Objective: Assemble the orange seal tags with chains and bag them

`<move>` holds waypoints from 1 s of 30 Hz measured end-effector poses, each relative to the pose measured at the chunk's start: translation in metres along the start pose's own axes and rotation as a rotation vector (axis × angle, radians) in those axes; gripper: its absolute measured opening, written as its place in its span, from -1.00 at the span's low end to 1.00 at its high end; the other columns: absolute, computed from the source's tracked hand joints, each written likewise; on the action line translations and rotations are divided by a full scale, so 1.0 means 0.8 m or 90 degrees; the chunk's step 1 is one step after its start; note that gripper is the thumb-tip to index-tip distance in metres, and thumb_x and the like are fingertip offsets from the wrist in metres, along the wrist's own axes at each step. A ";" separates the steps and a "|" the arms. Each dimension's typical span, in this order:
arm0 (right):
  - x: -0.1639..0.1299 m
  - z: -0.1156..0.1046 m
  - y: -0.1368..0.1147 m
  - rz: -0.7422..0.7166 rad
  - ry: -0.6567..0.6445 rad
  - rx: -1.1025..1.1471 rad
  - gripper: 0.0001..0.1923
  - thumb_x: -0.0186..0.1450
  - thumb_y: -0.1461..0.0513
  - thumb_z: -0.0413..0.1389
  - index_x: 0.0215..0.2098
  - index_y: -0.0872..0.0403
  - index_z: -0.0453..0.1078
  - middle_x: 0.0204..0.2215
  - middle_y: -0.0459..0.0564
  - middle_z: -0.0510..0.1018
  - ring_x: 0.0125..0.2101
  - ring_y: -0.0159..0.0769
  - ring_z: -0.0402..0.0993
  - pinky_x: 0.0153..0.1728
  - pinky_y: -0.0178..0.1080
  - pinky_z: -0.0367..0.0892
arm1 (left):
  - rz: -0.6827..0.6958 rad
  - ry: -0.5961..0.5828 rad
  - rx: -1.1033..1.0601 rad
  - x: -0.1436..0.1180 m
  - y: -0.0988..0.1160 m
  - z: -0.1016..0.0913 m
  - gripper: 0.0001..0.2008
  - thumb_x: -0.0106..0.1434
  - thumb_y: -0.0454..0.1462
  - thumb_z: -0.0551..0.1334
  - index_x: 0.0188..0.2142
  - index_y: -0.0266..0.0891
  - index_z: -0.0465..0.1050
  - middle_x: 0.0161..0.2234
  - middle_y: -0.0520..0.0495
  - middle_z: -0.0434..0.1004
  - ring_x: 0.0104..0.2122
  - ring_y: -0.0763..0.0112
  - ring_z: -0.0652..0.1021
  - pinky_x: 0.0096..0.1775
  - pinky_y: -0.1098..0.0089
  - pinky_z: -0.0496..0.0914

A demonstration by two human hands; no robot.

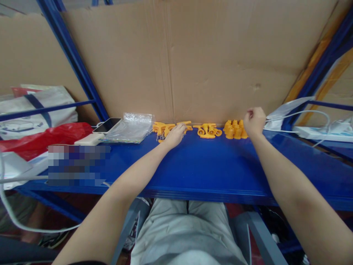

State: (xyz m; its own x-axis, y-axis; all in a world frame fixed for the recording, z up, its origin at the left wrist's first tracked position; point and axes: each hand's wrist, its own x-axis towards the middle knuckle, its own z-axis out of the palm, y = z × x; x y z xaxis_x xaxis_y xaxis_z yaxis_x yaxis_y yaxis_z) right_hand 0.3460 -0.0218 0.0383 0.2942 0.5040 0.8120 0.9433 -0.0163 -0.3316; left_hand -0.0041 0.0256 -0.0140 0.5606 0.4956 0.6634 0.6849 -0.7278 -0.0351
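Observation:
My left hand (175, 135) rests palm down on a pile of orange plastic parts with small chains (162, 129) at the back of the blue shelf (198, 165). My right hand (253, 120) is curled into a loose fist just above and behind a cluster of upright orange caps (234, 129); whether it pinches anything is hidden. Between the two hands lies a third group of orange parts (208, 130), untouched.
A clear plastic bag (132, 127), a phone (107, 125) and a white power bank (89, 139) lie to the left, beside a red bag (46, 137). White cables and a white bag (289, 110) sit right. Cardboard (193, 55) backs the shelf.

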 end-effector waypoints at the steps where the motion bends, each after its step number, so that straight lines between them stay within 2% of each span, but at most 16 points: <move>1: -0.003 0.004 -0.011 -0.047 -0.019 -0.009 -0.71 0.25 0.35 -0.14 -0.18 0.13 0.37 -0.20 0.26 0.46 -0.15 0.00 0.35 -0.13 -0.06 0.19 | -0.002 -0.012 -0.005 0.000 -0.001 0.003 -0.68 0.36 -0.43 -0.03 -0.04 -0.25 0.42 0.05 -0.22 0.52 0.06 0.23 0.52 0.09 0.13 0.43; 5: -0.030 0.021 -0.057 -0.254 -0.131 -0.062 -0.69 0.32 0.30 -0.14 -0.13 0.15 0.42 -0.18 0.27 0.52 -0.13 0.03 0.36 -0.14 -0.05 0.16 | -0.029 -0.123 0.004 -0.003 -0.004 0.010 -0.66 0.41 -0.30 0.03 0.11 -0.32 0.37 0.20 -0.33 0.42 0.21 0.18 0.43 0.22 0.10 0.31; 8: -0.058 0.036 -0.084 -0.401 -0.218 -0.068 -0.65 0.36 0.28 -0.14 -0.07 0.18 0.44 -0.14 0.29 0.55 -0.12 0.01 0.38 -0.14 -0.06 0.14 | -0.048 -0.196 0.035 -0.004 0.000 0.008 -0.61 0.42 -0.22 0.05 0.17 -0.28 0.35 0.27 -0.31 0.34 0.27 0.12 0.36 0.27 -0.02 0.21; 11: -0.080 0.051 -0.098 -0.469 -0.280 -0.043 -0.58 0.41 0.23 -0.13 0.14 0.17 0.36 0.08 0.28 0.50 0.04 0.01 0.37 -0.02 -0.03 0.15 | -0.091 -0.230 0.059 -0.004 0.007 0.002 -0.57 0.45 -0.17 0.00 0.24 -0.20 0.32 0.33 -0.26 0.24 0.32 0.05 0.27 0.28 -0.15 0.13; 14: -0.088 0.061 -0.100 -0.460 -0.371 -0.037 -0.51 0.46 0.14 -0.16 0.28 0.08 0.27 0.24 0.21 0.39 0.19 0.00 0.30 0.09 0.03 0.13 | -0.124 -0.253 0.062 -0.002 0.014 -0.004 -0.52 0.47 -0.17 -0.07 0.29 -0.19 0.27 0.35 -0.20 0.20 0.36 0.07 0.20 0.31 -0.15 0.07; 18: -0.086 0.061 -0.101 -0.400 -0.454 -0.027 -0.47 0.45 0.13 -0.14 0.34 0.09 0.19 0.20 0.24 0.44 0.18 0.04 0.33 0.10 0.07 0.17 | -0.149 -0.228 0.054 0.000 0.015 -0.006 -0.53 0.47 -0.19 -0.10 0.27 -0.20 0.29 0.34 -0.17 0.24 0.36 0.14 0.21 0.32 -0.08 0.08; 22: -0.085 0.053 -0.108 -0.380 -0.447 -0.030 -0.52 0.43 0.14 -0.11 0.22 0.19 0.27 0.09 0.35 0.51 0.10 0.11 0.39 0.06 0.10 0.18 | -0.146 -0.157 0.048 -0.001 0.011 -0.004 -0.58 0.46 -0.23 -0.06 0.19 -0.19 0.37 0.25 -0.18 0.39 0.29 0.18 0.33 0.28 0.01 0.19; 26: -0.087 0.049 -0.115 -0.365 -0.416 -0.048 -0.60 0.43 0.12 -0.09 0.07 0.21 0.32 -0.03 0.36 0.57 0.03 0.12 0.44 0.04 0.07 0.15 | -0.116 -0.085 0.047 0.000 0.006 -0.003 -0.63 0.43 -0.29 -0.05 0.05 -0.25 0.46 0.12 -0.21 0.52 0.15 0.17 0.49 0.17 0.09 0.32; 30: -0.092 0.050 -0.120 -0.338 -0.382 -0.075 -0.58 0.42 0.05 -0.06 0.03 0.21 0.32 -0.05 0.37 0.58 0.01 0.15 0.44 0.04 0.06 0.09 | -0.095 -0.053 0.044 0.000 0.003 -0.003 -0.69 0.40 -0.32 -0.02 -0.09 -0.25 0.49 -0.02 -0.21 0.60 0.00 0.17 0.57 0.09 0.13 0.38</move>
State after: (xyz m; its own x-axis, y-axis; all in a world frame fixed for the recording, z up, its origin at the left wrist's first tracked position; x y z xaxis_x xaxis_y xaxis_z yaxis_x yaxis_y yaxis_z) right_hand 0.2276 -0.0228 -0.0088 -0.2987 0.8468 0.4401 0.9537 0.2813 0.1060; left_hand -0.0034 0.0231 -0.0124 0.4842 0.6353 0.6016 0.7926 -0.6097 0.0059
